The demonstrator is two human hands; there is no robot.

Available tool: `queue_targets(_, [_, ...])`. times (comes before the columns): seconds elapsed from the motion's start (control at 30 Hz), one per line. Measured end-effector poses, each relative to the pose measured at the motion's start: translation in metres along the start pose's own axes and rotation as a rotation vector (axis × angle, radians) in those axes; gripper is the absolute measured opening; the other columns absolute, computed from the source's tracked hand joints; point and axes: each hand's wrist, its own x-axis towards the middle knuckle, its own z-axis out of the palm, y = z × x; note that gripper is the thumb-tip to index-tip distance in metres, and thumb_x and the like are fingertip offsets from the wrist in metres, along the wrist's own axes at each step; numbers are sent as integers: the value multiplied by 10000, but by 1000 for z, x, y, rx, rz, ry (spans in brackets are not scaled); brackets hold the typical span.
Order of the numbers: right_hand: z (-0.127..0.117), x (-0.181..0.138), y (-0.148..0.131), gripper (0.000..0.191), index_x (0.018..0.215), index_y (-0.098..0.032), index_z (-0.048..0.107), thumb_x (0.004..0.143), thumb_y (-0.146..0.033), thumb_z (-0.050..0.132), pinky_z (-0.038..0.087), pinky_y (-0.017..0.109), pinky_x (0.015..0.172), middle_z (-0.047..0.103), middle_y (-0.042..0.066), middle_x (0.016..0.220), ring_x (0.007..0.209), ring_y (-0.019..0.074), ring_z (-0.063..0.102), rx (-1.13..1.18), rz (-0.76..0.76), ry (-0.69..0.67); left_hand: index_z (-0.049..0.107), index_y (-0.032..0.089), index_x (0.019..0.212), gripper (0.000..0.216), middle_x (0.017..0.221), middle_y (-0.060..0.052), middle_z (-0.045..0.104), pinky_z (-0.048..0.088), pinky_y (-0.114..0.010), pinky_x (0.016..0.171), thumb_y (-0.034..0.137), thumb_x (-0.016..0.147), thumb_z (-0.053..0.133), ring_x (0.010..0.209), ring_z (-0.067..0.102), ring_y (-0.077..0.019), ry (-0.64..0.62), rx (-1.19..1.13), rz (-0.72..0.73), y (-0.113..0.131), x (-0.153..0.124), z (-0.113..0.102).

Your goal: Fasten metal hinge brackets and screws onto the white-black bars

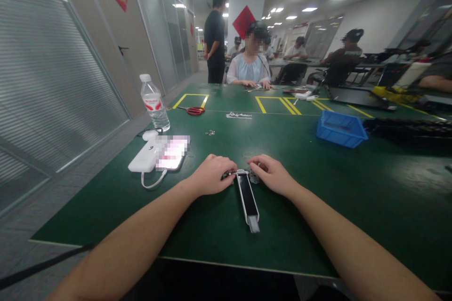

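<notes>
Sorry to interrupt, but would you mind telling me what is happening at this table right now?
A person seated at a green table has both hands at the far end of a long black strip with metal ends. The left hand and right hand pinch small metal parts there. A white power bank, water bottle, red scissors and blue bin lie farther off. Other people sit working across the table.

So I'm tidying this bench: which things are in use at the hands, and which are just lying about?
In use:
left hand
right hand
long black strip
small metal part

Lying about:
water bottle
power bank
phone
red scissors
blue bin
</notes>
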Motion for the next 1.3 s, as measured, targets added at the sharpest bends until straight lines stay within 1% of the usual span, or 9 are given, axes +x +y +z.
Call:
queue_targets(0.07, [-4,-2,0,184,931,-176,653,818,-277,550,417,267,603,548,17,769,612,115,489,8,-28,-50,585,195,931,142,887,-16,636,344,-331,797,245,860,472,886,575,-176,5,2,3,0,0,0])
queue_targets(0.17, [-6,-4,-2,132,853,-176,665,806,-252,567,402,264,603,522,13,745,616,115,467,-15,-70,-88,587,193,924,142,890,-17,638,345,-332,790,247,859,473,876,576,-176,1,0,-2,1,0,0])
queue_targets(0.4, [-1,-2,1,136,765,-169,617,833,-266,550,384,256,587,511,2,700,601,113,458,-20,-45,-53,585,191,915,137,884,-21,637,348,-326,785,246,851,478,872,576,-179,-9,-1,-10,2,0,-2])
queue_targets(0.63, [2,0,2,212,699,-173,603,845,-312,538,376,262,588,513,3,670,609,124,471,-69,-8,-13,585,190,926,144,881,-20,638,352,-329,788,251,857,475,873,575,-179,-4,-3,-4,0,1,-1])
queue_targets(0.73, [0,-1,-1,221,731,-176,598,865,-321,498,383,267,598,528,9,689,621,128,481,-54,-16,-25,583,190,923,135,879,-13,638,348,-332,788,244,853,481,867,576,-176,1,-5,-5,0,1,-1])
queue_targets(0.83, [-4,-3,-3,147,806,-176,579,848,-300,513,390,259,584,533,4,712,610,120,476,15,-15,-73,582,190,917,133,872,-12,637,344,-331,782,242,853,477,861,576,-178,-4,-6,-6,1,1,-1])
queue_targets(0.93, [-8,-4,-3,76,806,-178,564,806,-254,557,385,251,575,498,-9,694,607,117,461,13,-32,-123,581,190,915,136,873,-15,637,342,-328,779,242,855,471,865,576,-180,-6,-8,-6,1,0,-1])
queue_targets(1.03, [-9,-4,-3,49,793,-181,564,803,-228,553,378,252,585,469,-14,685,617,119,452,-22,-60,-135,583,192,917,136,873,-16,637,340,-327,779,240,855,472,869,576,-181,-2,-10,-8,1,0,-1])
queue_targets(1.3, [-6,-2,-1,168,756,-169,585,865,-249,486,391,273,639,528,21,737,670,137,485,-45,-36,-120,587,191,920,134,879,-13,638,343,-326,784,242,853,483,863,575,-177,-16,-13,-8,2,0,-3])
